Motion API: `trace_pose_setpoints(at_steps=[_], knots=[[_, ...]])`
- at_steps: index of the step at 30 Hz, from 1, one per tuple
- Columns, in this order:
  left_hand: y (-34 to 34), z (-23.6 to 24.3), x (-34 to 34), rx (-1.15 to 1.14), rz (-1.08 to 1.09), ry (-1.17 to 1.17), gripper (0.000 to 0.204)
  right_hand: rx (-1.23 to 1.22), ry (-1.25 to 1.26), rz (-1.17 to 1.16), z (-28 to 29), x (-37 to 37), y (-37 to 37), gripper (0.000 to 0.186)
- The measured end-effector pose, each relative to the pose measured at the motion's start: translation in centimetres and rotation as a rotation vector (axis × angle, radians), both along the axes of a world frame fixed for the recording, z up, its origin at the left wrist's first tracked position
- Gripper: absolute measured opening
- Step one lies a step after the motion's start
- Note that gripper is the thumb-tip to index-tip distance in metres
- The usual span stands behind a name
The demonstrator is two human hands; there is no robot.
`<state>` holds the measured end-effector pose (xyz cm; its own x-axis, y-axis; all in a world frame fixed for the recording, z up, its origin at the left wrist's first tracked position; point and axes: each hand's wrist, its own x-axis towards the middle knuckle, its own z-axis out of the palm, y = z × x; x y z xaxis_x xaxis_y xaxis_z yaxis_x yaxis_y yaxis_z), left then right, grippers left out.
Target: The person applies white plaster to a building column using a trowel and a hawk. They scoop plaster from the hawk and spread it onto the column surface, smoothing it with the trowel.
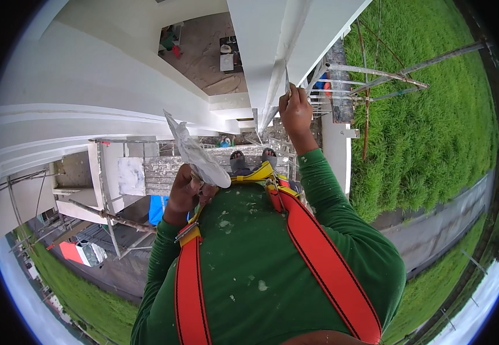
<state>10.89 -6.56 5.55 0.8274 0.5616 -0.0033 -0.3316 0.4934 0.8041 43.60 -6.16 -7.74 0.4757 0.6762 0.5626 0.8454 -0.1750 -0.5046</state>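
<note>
My left hand (187, 194) is closed at waist height around the lower end of a flat blade loaded with white putty (196, 152). The blade's pointed corner sticks up to the far left; its handle is hidden in my fingers. Raised ahead on the right, my right hand (297, 115) grips a putty knife (287, 81). Only a thin strip of its metal shows above my fingers. That knife is at the white wall (264, 43), close to a long grooved edge; whether it touches, I cannot tell.
My feet (237, 161) stand on splattered scaffold planks (174, 179), high up. Scaffold poles (393, 75) stick out at the right over tall grass (427, 126). A window opening (203, 57) shows a room floor. Further down is a person in a blue hat (224, 142). A red-and-yellow harness (330, 259) crosses my chest.
</note>
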Motion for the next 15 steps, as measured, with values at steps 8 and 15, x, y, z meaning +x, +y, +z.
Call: trace_pose_setpoints(at_steps=[8,15], knots=[[0.1,-0.3,-0.3,0.008,-0.025,0.001,0.036,0.032,0.047,0.0,-0.6,-0.1,0.1,0.027],[0.0,0.3,0.1,0.039,-0.037,-0.01,0.035,0.031,0.039,0.012,-1.4,0.0,-0.2,0.031]])
